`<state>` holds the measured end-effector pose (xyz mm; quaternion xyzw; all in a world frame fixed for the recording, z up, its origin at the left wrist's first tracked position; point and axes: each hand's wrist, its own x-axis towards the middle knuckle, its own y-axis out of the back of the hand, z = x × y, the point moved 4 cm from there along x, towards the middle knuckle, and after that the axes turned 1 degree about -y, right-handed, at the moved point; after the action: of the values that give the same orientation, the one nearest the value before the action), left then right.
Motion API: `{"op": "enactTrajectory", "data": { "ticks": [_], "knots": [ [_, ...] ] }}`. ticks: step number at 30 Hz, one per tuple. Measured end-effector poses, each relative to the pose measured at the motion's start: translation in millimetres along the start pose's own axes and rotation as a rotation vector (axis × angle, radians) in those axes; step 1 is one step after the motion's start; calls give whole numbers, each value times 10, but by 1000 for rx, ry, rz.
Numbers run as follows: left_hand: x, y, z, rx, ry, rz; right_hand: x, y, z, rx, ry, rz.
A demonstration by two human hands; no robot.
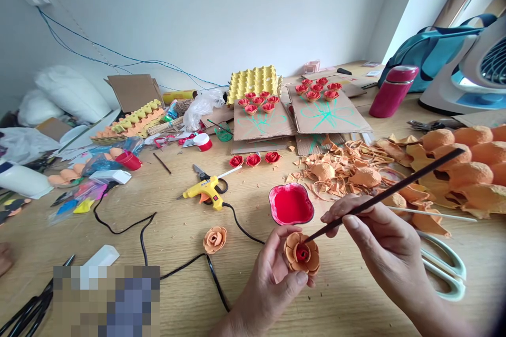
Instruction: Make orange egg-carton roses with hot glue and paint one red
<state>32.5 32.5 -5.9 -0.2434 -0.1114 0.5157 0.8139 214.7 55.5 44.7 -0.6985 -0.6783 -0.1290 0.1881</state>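
My left hand (272,279) holds an orange egg-carton flower (312,255) between thumb and fingers. Red paint covers the flower's centre, while its outer petals are bare orange. In my right hand (383,242) is a dark paintbrush (379,197), gripped near its lower end, its tip touching the flower's inner petals. Just beyond the flower stands a small scalloped dish of red paint (291,205). An unpainted orange flower (215,240) lies on the table to the left. Several red flowers (253,160) sit in a row behind the dish.
A yellow glue gun (203,192) lies left of the dish, its black cord crossing the table. Pale-handled scissors (445,266) rest beside my right wrist. Orange carton scraps (336,166), egg trays (470,163), cardboard sheets with red flowers (330,116) and a pink flask (394,92) stand farther back.
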Motion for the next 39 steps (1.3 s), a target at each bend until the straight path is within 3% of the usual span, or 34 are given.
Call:
{"op": "enactTrajectory", "data": {
  "ticks": [20, 30, 39],
  "knots": [
    [7, 3, 6, -18, -3, 8, -50, 115, 93, 39, -30, 49],
    [-5, 55, -63, -4, -27, -18, 45, -9, -48, 10, 0, 11],
    [-15, 34, -56, -12, -7, -14, 17, -5, 12, 146, -60, 32]
  ]
}}
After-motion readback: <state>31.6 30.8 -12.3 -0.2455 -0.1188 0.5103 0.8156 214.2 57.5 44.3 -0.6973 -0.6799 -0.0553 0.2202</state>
